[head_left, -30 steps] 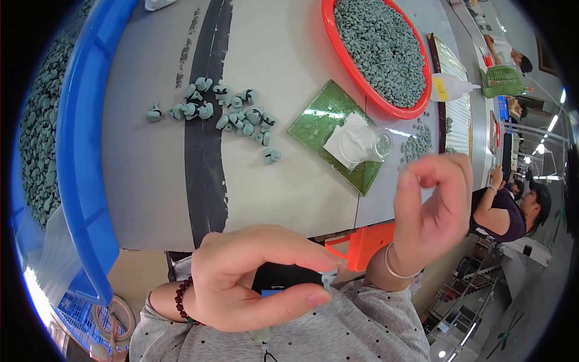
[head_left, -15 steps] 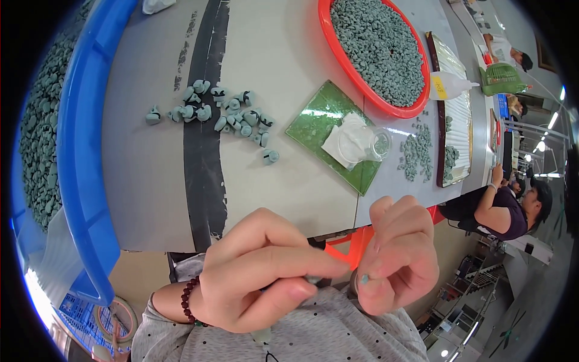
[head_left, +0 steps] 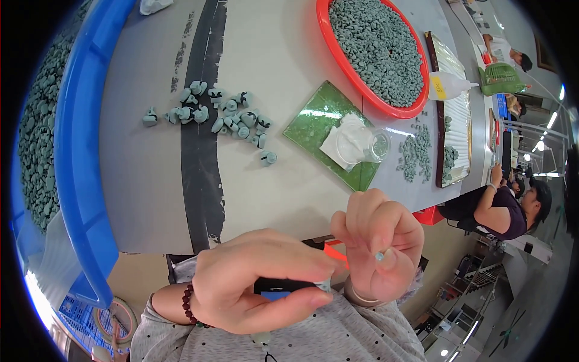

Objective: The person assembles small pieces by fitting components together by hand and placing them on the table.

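On the near side, the left hand (head_left: 256, 280) pinches a grey-green piece (head_left: 325, 285), the right hand (head_left: 383, 238) a chip (head_left: 379, 256); likely light, stiff, best edge-gripped.

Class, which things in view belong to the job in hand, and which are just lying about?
Likely the job's: small grey-green piece in the left hand; tiny pale piece in the right hand; clustered pieces on the table; filled red basin.

Probably just lying about: crumpled white thing; green basket.
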The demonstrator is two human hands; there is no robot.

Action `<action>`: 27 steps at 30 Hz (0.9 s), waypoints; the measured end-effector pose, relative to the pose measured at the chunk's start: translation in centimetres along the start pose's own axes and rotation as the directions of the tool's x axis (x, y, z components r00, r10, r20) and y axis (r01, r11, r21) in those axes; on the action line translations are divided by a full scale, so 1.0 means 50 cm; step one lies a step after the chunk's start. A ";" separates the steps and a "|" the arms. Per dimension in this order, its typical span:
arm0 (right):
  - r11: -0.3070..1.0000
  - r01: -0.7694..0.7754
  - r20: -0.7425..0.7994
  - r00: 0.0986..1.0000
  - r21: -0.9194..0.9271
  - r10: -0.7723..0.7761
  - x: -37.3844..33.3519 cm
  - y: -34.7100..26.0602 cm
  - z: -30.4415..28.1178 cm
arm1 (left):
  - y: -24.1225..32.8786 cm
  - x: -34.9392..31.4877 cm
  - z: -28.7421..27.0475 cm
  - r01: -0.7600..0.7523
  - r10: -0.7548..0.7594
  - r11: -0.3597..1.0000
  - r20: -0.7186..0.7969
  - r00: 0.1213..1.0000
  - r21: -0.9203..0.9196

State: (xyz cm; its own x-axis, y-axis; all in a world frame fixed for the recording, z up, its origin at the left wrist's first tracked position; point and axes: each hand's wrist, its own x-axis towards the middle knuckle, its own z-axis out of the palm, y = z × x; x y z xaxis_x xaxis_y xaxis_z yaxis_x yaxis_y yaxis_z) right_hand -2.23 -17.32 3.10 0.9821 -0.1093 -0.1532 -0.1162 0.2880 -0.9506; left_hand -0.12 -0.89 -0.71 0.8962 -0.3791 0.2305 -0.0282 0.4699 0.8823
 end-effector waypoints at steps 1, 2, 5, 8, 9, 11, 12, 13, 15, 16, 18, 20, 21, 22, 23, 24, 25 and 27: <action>1.000 0.001 -0.001 1.000 0.000 -0.001 -0.001 0.001 0.000 | 0.000 0.005 -0.007 -0.064 0.060 0.996 0.066 0.996 0.062; 1.000 0.006 0.006 1.000 0.005 -0.006 -0.001 0.004 0.000 | 0.000 0.010 -0.012 -0.129 0.113 0.984 0.134 0.985 0.118; 0.996 0.092 0.058 0.994 0.002 -0.092 -0.008 0.017 -0.014 | -0.002 0.018 -0.016 -0.214 0.178 0.944 0.162 0.971 0.249; 0.931 0.333 0.155 0.938 -0.149 -0.311 -0.004 0.025 -0.031 | -0.007 0.011 -0.006 -0.197 0.179 0.940 0.089 0.980 0.280; 0.828 0.484 0.223 0.873 -0.283 -0.434 -0.003 0.023 -0.034 | -0.004 0.013 -0.005 -0.196 0.178 0.940 0.089 0.980 0.281; 0.757 0.531 0.220 0.847 -0.381 -0.483 -0.010 0.015 -0.022 | 0.000 0.017 -0.004 -0.235 0.207 0.921 0.122 0.971 0.311; 0.673 0.567 0.224 0.818 -0.475 -0.530 -0.011 0.013 -0.018 | -0.001 0.018 -0.005 -0.234 0.205 0.922 0.125 0.971 0.307; 0.672 0.565 0.221 0.819 -0.479 -0.530 -0.011 0.012 -0.017 | -0.002 0.019 -0.006 -0.237 0.206 0.918 0.130 0.970 0.318; 0.616 0.596 0.281 0.797 -0.516 -0.535 -0.007 0.009 -0.016 | 0.001 0.018 -0.006 -0.241 0.208 0.911 0.133 0.969 0.335; 0.616 0.596 0.281 0.796 -0.515 -0.536 -0.007 0.008 -0.017 | 0.003 0.017 -0.006 -0.231 0.194 0.915 0.139 0.971 0.332; 0.639 0.585 0.306 0.809 -0.500 -0.501 -0.007 0.008 -0.018 | 0.002 0.015 -0.006 -0.219 0.180 0.919 0.145 0.973 0.329; 0.646 0.580 0.310 0.814 -0.497 -0.492 -0.007 0.009 -0.017 | 0.000 0.013 -0.003 -0.214 0.188 0.924 0.111 0.976 0.317; 0.653 0.574 0.314 0.818 -0.494 -0.482 -0.006 0.009 -0.017 | 0.000 0.013 -0.003 -0.214 0.188 0.924 0.112 0.976 0.318; 0.653 0.574 0.314 0.818 -0.493 -0.482 -0.006 0.010 -0.018 | -0.001 0.014 -0.003 -0.211 0.184 0.925 0.115 0.976 0.315; 0.652 0.576 0.317 0.817 -0.493 -0.482 -0.006 0.011 -0.017 | 0.000 0.014 -0.004 -0.209 0.180 0.926 0.119 0.976 0.313; 0.652 0.577 0.319 0.816 -0.492 -0.482 -0.005 0.011 -0.017 | 0.003 0.013 -0.001 -0.209 0.180 0.926 0.119 0.976 0.315; 0.652 0.577 0.319 0.816 -0.491 -0.482 -0.006 0.011 -0.017 | 0.007 0.009 0.003 -0.146 0.130 0.950 0.075 0.989 0.275; 0.639 0.563 0.319 0.826 -0.524 -0.465 -0.009 0.009 -0.018 | 0.011 0.008 0.005 -0.084 0.078 0.969 0.035 0.996 0.232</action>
State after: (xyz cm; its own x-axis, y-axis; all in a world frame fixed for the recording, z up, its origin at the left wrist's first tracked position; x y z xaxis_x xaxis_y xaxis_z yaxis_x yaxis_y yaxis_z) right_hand -2.84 -17.98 2.51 0.9122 0.0796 0.4020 0.4009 -0.3765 -0.8352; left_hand 0.12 -1.00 -0.03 0.8752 -0.3689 0.3128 -0.2054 0.3020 0.9309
